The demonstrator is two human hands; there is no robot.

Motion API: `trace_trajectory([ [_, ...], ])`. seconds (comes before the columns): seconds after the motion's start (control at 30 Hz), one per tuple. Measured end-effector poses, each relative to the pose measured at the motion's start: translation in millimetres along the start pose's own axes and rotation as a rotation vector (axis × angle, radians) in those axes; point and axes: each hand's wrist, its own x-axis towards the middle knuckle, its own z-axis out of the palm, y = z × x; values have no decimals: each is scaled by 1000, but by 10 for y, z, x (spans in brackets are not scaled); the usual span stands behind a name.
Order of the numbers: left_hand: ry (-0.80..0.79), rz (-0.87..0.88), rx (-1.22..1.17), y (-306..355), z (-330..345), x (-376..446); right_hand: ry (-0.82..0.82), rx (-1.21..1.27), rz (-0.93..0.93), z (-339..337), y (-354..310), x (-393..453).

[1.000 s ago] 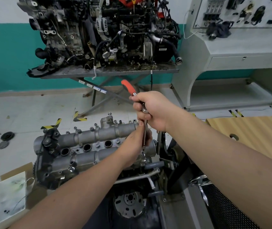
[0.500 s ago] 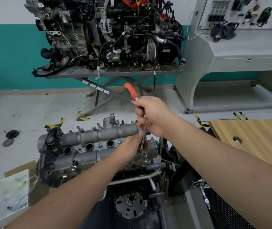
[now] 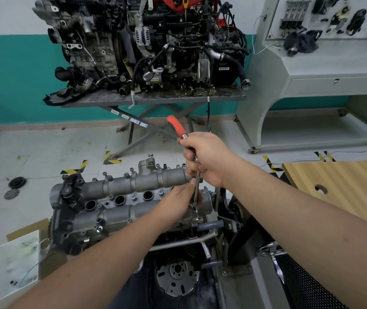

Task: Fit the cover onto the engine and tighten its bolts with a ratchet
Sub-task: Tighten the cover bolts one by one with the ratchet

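The grey cast cover (image 3: 120,192) lies on top of the engine (image 3: 102,233) in front of me, with several bolts standing along its edges. A ratchet (image 3: 177,127) with an orange handle points up and away, and its thin steel extension (image 3: 197,190) runs down to a bolt at the cover's right end. My right hand (image 3: 204,157) grips the ratchet at its head. My left hand (image 3: 178,204) pinches the extension low down, just above the cover.
A second, larger engine (image 3: 147,45) sits on a scissor-leg stand behind. A grey console (image 3: 325,70) with a parts board is at the right, a wooden tabletop (image 3: 343,188) nearer right. A white board (image 3: 15,264) on cardboard lies lower left; black discs (image 3: 16,182) rest on the floor.
The view has shifted slightly, so the engines and floor sit a little to the right and lower. Both hands keep their hold on the ratchet and extension at the same bolt.
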Motion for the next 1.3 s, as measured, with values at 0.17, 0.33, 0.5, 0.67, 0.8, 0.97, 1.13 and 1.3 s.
trace_trajectory([
  [0.17,-8,6,-25,-46,10,25,3,8,8,-16,23,12],
  [0.33,-19,1,3,-109,11,43,-61,-47,-16,-18,35,-19],
  [0.5,-37,0,-11,-159,1,36,-144,-155,-21,-9,36,-39],
  [0.67,-82,22,-38,-209,-56,11,-181,-287,-48,-55,39,-6],
  [0.8,-116,120,272,-290,-97,0,-240,-350,-51,-102,21,32],
  [0.97,-66,169,357,-291,-97,41,-283,-407,-30,-51,28,57],
  [1.13,-60,171,462,-285,-107,91,-242,-349,-33,5,58,57],
  [1.3,-89,200,605,-244,-146,124,-161,-132,23,-4,79,48],
])
